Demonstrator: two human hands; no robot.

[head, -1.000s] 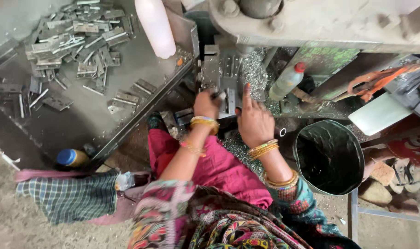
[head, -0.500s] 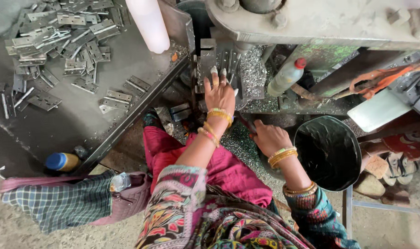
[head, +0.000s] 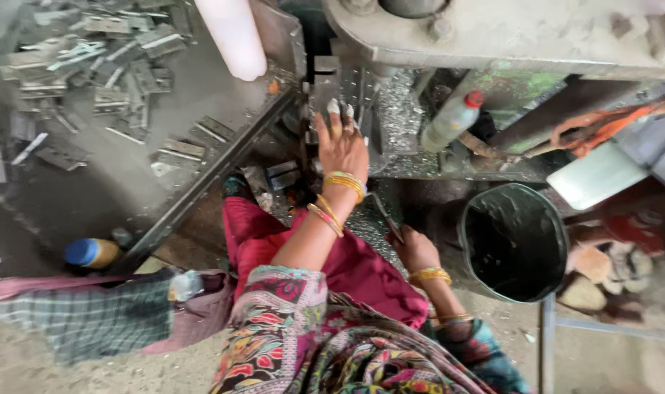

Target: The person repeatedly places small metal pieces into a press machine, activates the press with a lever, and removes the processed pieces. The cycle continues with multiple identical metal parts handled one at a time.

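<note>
- Left hand [head: 341, 142]: fingers flat, open, on metal plate [head: 340, 91] at press, upper centre.
- Right hand [head: 416, 250]: lower centre; grip cannot be told.
- Stamped pieces [head: 91, 66] piled on counter [head: 91, 197], upper left.

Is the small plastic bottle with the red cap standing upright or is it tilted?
Tilted. The bottle leans with its red cap up and to the right, beside the machine.

Dusty concrete floor [head: 70, 365], grey metal worktable [head: 91, 197], flat daylight
</note>
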